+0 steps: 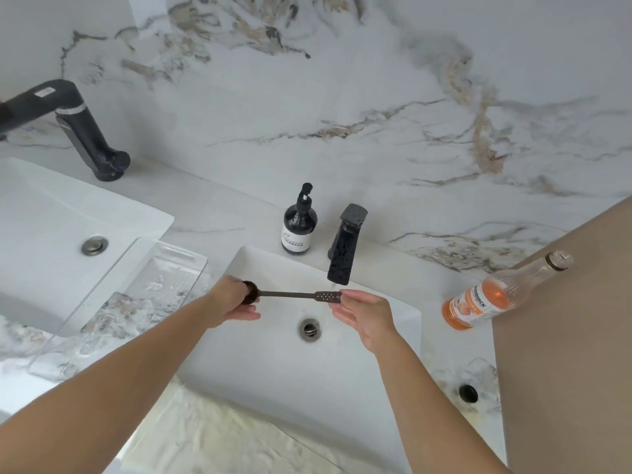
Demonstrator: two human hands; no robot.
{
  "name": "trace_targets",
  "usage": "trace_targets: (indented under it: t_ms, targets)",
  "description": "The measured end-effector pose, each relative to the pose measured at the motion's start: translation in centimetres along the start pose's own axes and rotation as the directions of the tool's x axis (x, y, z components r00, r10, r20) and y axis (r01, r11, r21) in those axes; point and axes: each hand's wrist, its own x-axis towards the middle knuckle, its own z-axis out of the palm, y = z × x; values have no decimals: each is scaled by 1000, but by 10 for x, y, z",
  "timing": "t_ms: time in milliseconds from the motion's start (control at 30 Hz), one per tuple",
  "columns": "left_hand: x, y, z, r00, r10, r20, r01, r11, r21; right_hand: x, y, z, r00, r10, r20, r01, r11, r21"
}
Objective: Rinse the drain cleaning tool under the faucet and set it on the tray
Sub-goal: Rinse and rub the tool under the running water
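Holding the drain cleaning tool (297, 295) level over the sink (273, 364), the left hand (228, 302) was closed round its dark handle while the right hand (362, 311), fingers loosely curled, pinched the perforated tip below the faucet (345, 248). Its long axis ran left-right; the clear tray (102, 302) lay left, nearer the left hand

Both forearms are bare from the bottom edge of the view up to the wrists; no sleeve shows on either. The left hand (232, 302) and the right hand (364, 314) are bare too, with nothing worn on the wrists or on the visible fingers (349, 295).
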Motion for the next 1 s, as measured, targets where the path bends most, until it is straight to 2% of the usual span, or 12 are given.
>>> trace_targets:
  t_ms: [100, 167, 300, 400, 667, 767, 900, 1000]
  targets:
    - [-1, 7, 8, 1000, -3, 3, 3, 973, -231, -2, -2, -4, 999, -39, -17, 39, 999, -19]
    - [-3, 6, 17, 999, -12, 35, 25, 920, -391, -5, -4, -13, 998, -39, -43, 38, 999, -32]
    - [-1, 2, 44, 980, -36, 195, 141, 817, -559, -5, -15, -47, 994, -24, -102, 28, 999, 32]
    - [4, 1, 68, 953, -47, 299, 221, 785, -578, -7, -21, -73, 984, -34, -177, 46, 997, 65]
    - [2, 7, 113, 914, -55, 401, 280, 801, -529, -12, -16, -123, 971, -15, -240, 35, 996, 78]
    - [2, 3, 123, 924, -75, 376, 282, 798, -533, -21, -8, -129, 988, 101, -119, -102, 995, -9]
    - [1, -6, 130, 933, -60, 355, 228, 862, -453, -38, 15, -112, 966, 252, 60, -240, 959, -153]
    - [-1, -6, 139, 929, -45, 367, 270, 761, -590, -48, 30, -91, 958, 278, 75, -255, 941, -221]
